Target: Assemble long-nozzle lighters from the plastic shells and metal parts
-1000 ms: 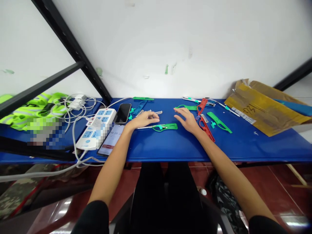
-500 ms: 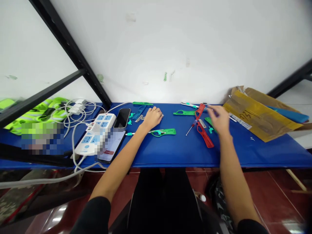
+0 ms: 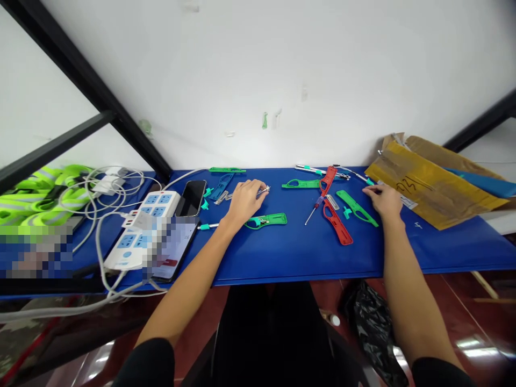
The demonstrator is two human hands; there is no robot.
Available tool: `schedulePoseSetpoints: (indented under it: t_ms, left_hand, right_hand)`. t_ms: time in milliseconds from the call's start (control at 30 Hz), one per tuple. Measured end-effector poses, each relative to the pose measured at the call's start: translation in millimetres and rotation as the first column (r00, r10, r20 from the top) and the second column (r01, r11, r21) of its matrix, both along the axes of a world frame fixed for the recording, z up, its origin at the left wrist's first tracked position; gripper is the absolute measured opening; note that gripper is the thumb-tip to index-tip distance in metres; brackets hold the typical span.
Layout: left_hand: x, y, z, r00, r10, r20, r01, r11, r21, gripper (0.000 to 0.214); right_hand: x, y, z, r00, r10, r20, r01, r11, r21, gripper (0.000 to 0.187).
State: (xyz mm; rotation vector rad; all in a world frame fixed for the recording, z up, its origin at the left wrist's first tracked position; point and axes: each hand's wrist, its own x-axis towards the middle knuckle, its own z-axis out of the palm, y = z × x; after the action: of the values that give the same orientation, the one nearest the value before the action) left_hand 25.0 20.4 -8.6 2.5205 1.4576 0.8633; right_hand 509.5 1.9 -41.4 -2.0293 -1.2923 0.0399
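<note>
My left hand (image 3: 245, 203) is closed in a pinch on a small shiny metal part (image 3: 264, 190) above the tabletop. Just below it lies a green plastic handle half (image 3: 276, 219) with small metal pieces in it, beside a metal tube (image 3: 207, 226) with a turquoise collar. My right hand (image 3: 386, 203) has its thumb and fingers pressed together close to the turquoise end of a metal tube (image 3: 368, 181); what they hold, if anything, is hidden. A green handle half (image 3: 357, 207) lies left of this hand. Two red handle halves (image 3: 337, 223) and a screwdriver (image 3: 314, 209) lie mid-table.
A power strip (image 3: 141, 231) with white cables, a dark phone (image 3: 191, 198) and a lit phone (image 3: 173, 250) occupy the left. A yellow-taped cardboard box (image 3: 439, 185) stands at the right. Black frame bars (image 3: 133, 142) rise on the left; a wall (image 3: 242, 80) closes the back.
My right hand has moved right, from over the green handle half to beside the box, uncovering that half. My left hand stays in its place with the metal part. The view has shifted slightly.
</note>
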Motion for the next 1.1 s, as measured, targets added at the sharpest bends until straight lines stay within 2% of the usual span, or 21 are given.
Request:
schedulePoseSetpoints:
  t_ms: [100, 200, 267, 333, 433, 467, 500, 567, 633, 667, 700, 833, 967, 1100]
  left_hand:
    - [-1.2, 1.4, -0.6, 1.0, -0.002, 0.026, 0.003, 1.0, -0.007, 0.008]
    - [-3.3, 3.3, -1.6, 0.998, 0.004, 0.064, -0.003, 1.0, -0.03, 0.011]
    - [-3.5, 4.3, -2.5, 0.992, -0.004, 0.123, 0.01, 0.999, -0.05, 0.021]
    - [-2.4, 4.9, -3.3, 0.98, -0.032, 0.195, 0.046, 0.997, -0.065, 0.03]
    - [0.3, 5.1, -4.7, 0.955, -0.084, 0.286, 0.112, 0.99, -0.083, 0.023]
    - [1.0, 5.3, -5.5, 0.944, -0.106, 0.311, 0.141, 0.985, -0.094, 0.02]
    - [1.4, 5.5, -6.5, 0.932, -0.131, 0.339, 0.178, 0.978, -0.112, 0.018]
    - [1.2, 6.1, -9.4, 0.899, -0.192, 0.394, 0.272, 0.949, -0.161, 0.017]
    - [0.3, 6.6, -12.3, 0.87, -0.23, 0.437, 0.343, 0.918, -0.2, 0.018]
    - [-0.1, 6.4, -13.5, 0.866, -0.231, 0.443, 0.35, 0.913, -0.207, 0.018]
    - [-0.4, 5.9, -14.2, 0.871, -0.223, 0.437, 0.338, 0.918, -0.206, 0.019]
    - [1.0, -0.5, -12.7, 0.916, -0.171, 0.363, 0.255, 0.947, -0.197, 0.021]
    - [4.3, -9.6, -6.5, 0.915, -0.254, 0.313, 0.328, 0.921, -0.21, 0.029]
    - [6.1, -16.4, 2.7, 0.908, -0.354, 0.225, 0.393, 0.905, -0.161, 0.032]
  right_hand:
    - [-7.9, 4.0, 2.8, 0.997, -0.072, 0.025, 0.074, 0.996, -0.052, 0.016]
    - [-17.5, 3.9, 11.2, 0.993, -0.09, 0.079, 0.099, 0.988, -0.122, 0.01]
    - [-28.1, 1.5, 20.4, 0.994, -0.08, 0.078, 0.085, 0.995, -0.056, 0.012]
    - [-48.5, -0.9, 30.8, 0.997, -0.046, 0.07, 0.04, 0.996, 0.074, 0.018]
    - [-107.7, 1.0, 41.7, 0.991, 0.132, 0.025, -0.134, 0.97, 0.204, 0.029]
    - [-134.3, 3.6, 42.8, 0.957, 0.279, -0.079, -0.25, 0.932, 0.263, 0.029]
    - [-162.6, 6.9, 42.6, 0.881, 0.431, -0.195, -0.366, 0.882, 0.297, 0.03]
    - [-216.8, 14.2, 39.4, 0.658, 0.646, -0.386, -0.56, 0.763, 0.323, 0.038]
    - [-257.2, 19.1, 34.8, 0.478, 0.736, -0.479, -0.65, 0.663, 0.371, 0.043]
    - [-269.8, 19.7, 32.8, 0.433, 0.753, -0.496, -0.657, 0.64, 0.398, 0.043]
    - [-277.2, 18.9, 31.2, 0.427, 0.757, -0.494, -0.651, 0.637, 0.413, 0.042]
    - [-273.4, 6.9, 29.8, 0.541, 0.726, -0.424, -0.615, 0.686, 0.39, 0.036]
    - [-263.3, -1.4, 34.5, 0.477, 0.728, -0.492, -0.615, 0.677, 0.405, 0.037]
    - [-263.8, -4.1, 39.2, 0.426, 0.758, -0.494, -0.685, 0.627, 0.371, 0.035]
